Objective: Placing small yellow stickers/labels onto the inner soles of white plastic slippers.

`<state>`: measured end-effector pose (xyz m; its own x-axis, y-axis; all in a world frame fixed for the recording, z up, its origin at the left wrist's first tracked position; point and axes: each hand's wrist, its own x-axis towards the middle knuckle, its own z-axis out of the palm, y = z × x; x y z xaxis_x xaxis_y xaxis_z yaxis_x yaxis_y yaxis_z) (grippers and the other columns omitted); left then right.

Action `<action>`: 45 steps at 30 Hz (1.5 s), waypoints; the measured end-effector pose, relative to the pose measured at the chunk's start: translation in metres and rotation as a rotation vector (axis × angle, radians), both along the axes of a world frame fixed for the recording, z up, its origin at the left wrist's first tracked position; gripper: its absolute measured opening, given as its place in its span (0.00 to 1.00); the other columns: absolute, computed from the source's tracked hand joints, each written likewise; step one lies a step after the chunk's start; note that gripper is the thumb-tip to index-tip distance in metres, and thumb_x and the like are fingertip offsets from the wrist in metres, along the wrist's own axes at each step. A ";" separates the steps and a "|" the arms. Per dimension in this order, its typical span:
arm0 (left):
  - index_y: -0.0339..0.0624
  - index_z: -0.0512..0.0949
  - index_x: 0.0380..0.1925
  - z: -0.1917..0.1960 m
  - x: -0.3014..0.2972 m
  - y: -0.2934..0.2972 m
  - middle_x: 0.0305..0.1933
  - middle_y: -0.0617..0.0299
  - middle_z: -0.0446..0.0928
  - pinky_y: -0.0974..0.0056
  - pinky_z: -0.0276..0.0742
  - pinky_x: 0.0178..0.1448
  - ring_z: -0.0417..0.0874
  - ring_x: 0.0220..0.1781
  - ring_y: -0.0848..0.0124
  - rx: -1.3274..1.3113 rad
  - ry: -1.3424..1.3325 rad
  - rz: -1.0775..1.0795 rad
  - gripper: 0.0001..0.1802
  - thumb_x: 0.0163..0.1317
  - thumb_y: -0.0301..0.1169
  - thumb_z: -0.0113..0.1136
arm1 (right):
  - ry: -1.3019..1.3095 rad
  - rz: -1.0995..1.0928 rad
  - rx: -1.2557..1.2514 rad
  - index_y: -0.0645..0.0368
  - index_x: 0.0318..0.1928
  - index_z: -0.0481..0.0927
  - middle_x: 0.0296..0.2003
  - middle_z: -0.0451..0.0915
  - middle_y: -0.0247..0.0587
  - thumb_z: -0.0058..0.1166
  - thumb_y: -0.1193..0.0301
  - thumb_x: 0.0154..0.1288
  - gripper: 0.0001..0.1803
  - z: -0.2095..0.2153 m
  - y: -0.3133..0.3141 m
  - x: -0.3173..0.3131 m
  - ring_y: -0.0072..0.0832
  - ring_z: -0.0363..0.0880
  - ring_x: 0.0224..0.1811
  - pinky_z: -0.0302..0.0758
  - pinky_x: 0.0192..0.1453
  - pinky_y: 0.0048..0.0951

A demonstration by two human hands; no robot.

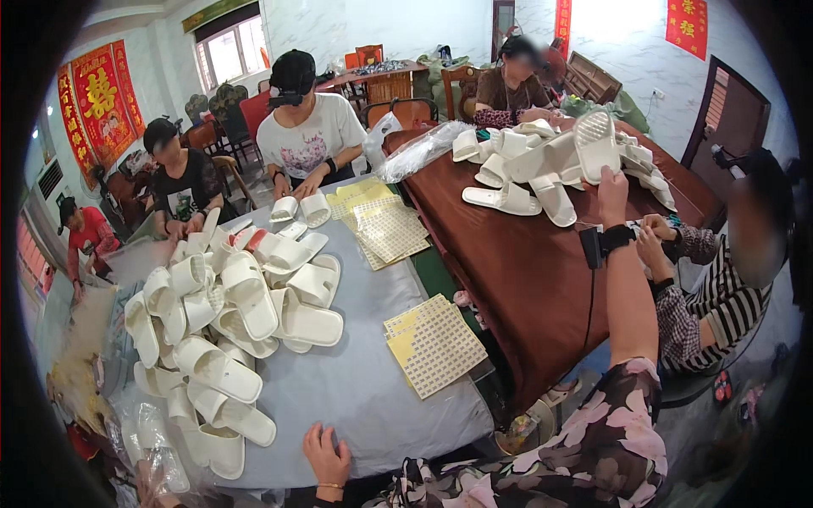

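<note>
My right arm, in a floral sleeve, reaches far across to the brown-covered table. My right hand [611,193] is closed on a cream slipper [596,140] and holds it raised, its textured face showing, over a pile of similar slippers [555,165]. At the near edge of the grey-covered table, my left hand [328,457] rests with its fingers loosely spread and nothing in it. Left of that hand lies a big heap of cream slippers [246,330]. Yellow sticker sheets [434,347] with rows of small labels lie between my two arms.
More sticker sheets [385,229] lie farther back, beside a clear plastic bundle [428,148]. A co-worker [313,127] across the table handles two slippers. Another in striped clothing [720,305] sits close to my right arm. Plastic-wrapped slippers [157,440] are at the near left.
</note>
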<state>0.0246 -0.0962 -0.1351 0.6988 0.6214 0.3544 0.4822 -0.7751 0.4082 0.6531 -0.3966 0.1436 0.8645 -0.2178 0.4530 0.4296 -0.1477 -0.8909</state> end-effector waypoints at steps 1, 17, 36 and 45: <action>0.35 0.75 0.48 -0.001 0.000 0.001 0.59 0.43 0.69 0.44 0.62 0.66 0.68 0.62 0.44 0.003 -0.013 -0.005 0.22 0.52 0.31 0.60 | -0.044 0.138 0.116 0.76 0.43 0.75 0.36 0.83 0.55 0.44 0.69 0.69 0.17 0.013 0.005 -0.026 0.41 0.87 0.34 0.84 0.31 0.32; 0.37 0.60 0.68 0.073 0.006 -0.016 0.68 0.46 0.65 0.56 0.71 0.65 0.71 0.66 0.56 -0.848 -0.420 -0.221 0.40 0.60 0.37 0.67 | 0.301 0.962 0.267 0.69 0.52 0.73 0.37 0.82 0.48 0.50 0.60 0.68 0.23 0.013 0.058 -0.321 0.36 0.84 0.28 0.80 0.28 0.29; 0.44 0.57 0.72 0.019 -0.033 0.033 0.64 0.63 0.68 0.65 0.74 0.57 0.76 0.57 0.68 -1.496 -0.847 0.372 0.37 0.70 0.52 0.51 | -0.391 1.497 -0.905 0.55 0.60 0.76 0.59 0.74 0.54 0.65 0.72 0.56 0.29 -0.178 0.164 -0.469 0.49 0.77 0.55 0.75 0.58 0.42; 0.30 0.56 0.69 0.060 -0.042 -0.009 0.71 0.30 0.54 0.47 0.54 0.75 0.57 0.72 0.35 -0.412 -0.440 0.340 0.44 0.60 0.43 0.64 | 0.106 1.260 -0.764 0.66 0.60 0.68 0.51 0.69 0.49 0.66 0.70 0.57 0.32 -0.224 0.172 -0.445 0.38 0.78 0.43 0.79 0.38 0.34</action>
<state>-0.0175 -0.1048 -0.0752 0.2868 0.9252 0.2486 0.3930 -0.3503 0.8502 0.2082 -0.2245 -0.0806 0.3338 0.9421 0.0337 0.5675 -0.1722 -0.8052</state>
